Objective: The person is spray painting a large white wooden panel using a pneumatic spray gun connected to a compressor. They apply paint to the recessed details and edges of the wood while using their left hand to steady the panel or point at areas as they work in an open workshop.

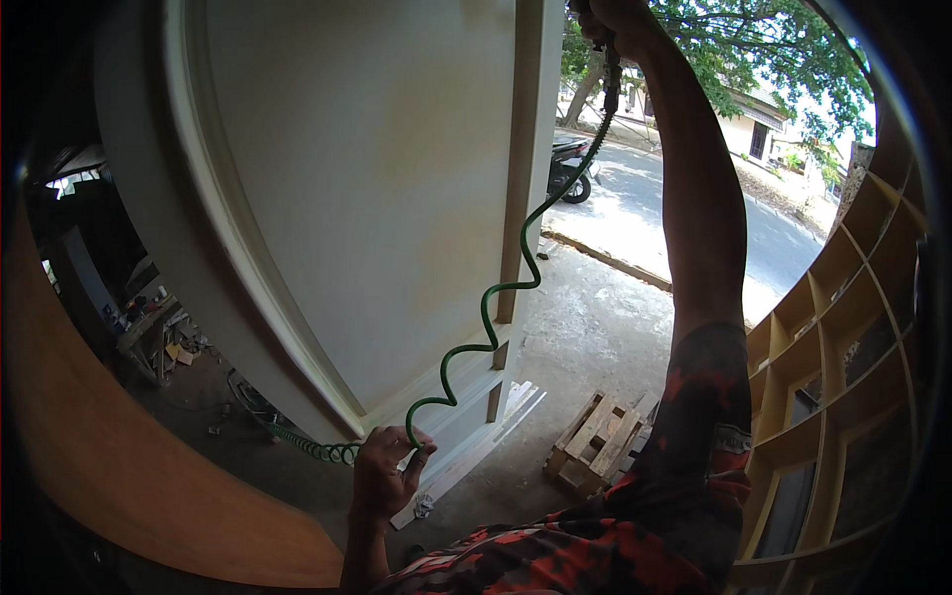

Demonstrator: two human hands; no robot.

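Note:
My left hand (385, 474), low in the middle, is closed in a pinch on a green coiled air hose (493, 322). From there the hose climbs in stretched loops to an air tool (611, 77) at the top edge. My right hand (623, 24) is raised and wrapped round that tool's handle; the rest of the tool lies out of view. Just beyond both hands stands a tall white cabinet-like piece (387, 169) with a raised frame and yellowish patches. On the other side of my left hand, tighter hose coils (312, 446) trail toward the floor.
A slatted wooden crate (595, 444) and white boards (466, 458) lie on the concrete floor. Wooden shelving (833, 387) rises on the right, and a curved orange-brown panel (149, 466) at lower left. Outside are a parked motorbike (570, 171) and a road.

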